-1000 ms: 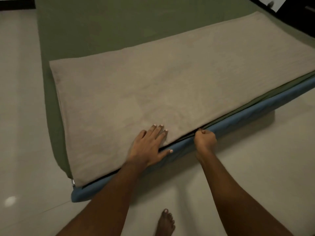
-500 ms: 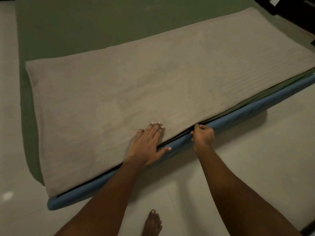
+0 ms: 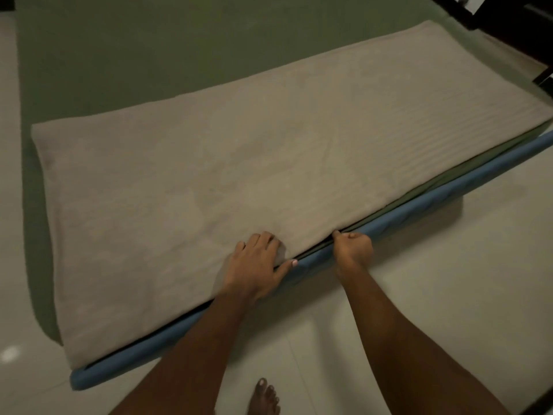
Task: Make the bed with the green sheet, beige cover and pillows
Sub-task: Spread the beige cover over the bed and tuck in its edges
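A beige cover (image 3: 239, 163) lies flat across the near half of a low mattress. The green sheet (image 3: 125, 55) shows beyond it and along the left side. The blue mattress edge (image 3: 419, 211) runs along the near side. My left hand (image 3: 257, 265) lies on the cover's near edge, its fingers curled into the fabric and bunching it, thumb along the mattress edge. My right hand (image 3: 353, 244) is a fist at the cover's edge, pinching the fabric where it meets the mattress. No pillows are in view.
Pale tiled floor (image 3: 419, 295) surrounds the mattress on the near and left sides. My bare foot (image 3: 264, 396) stands on the tiles close to the mattress. Dark furniture (image 3: 514, 31) stands at the far right corner.
My left hand's fingers, flat on the cover before, have curled and bunched the fabric. My right hand stays pinched at the edge. The camera view has shifted slightly.
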